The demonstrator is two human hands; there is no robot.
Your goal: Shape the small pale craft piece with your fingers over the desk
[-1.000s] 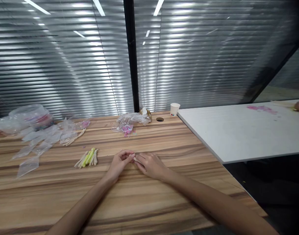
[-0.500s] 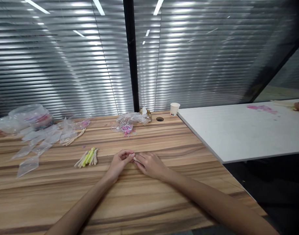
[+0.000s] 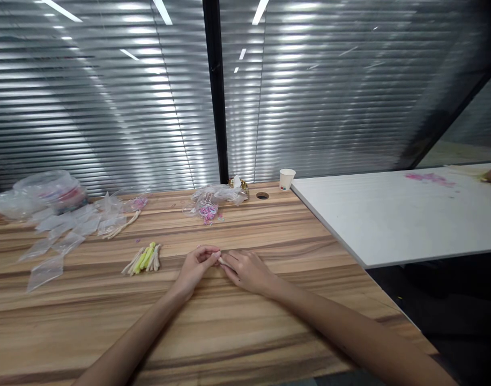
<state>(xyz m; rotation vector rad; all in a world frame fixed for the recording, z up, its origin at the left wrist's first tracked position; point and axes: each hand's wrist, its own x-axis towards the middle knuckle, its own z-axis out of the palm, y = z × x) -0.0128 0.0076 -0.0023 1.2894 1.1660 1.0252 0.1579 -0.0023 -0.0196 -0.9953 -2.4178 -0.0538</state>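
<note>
Together, both hands (image 3: 223, 268) pinch a tiny pale piece (image 3: 220, 260); too small to identify.

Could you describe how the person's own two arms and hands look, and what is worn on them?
Both arms are bare up to the bottom edge of the picture: no sleeves show. The left hand and the right hand wear no gloves, and I can see no ring, watch or bracelet. Forearms are slim. The nails look short and unpainted, though they are too small to judge well.
</note>
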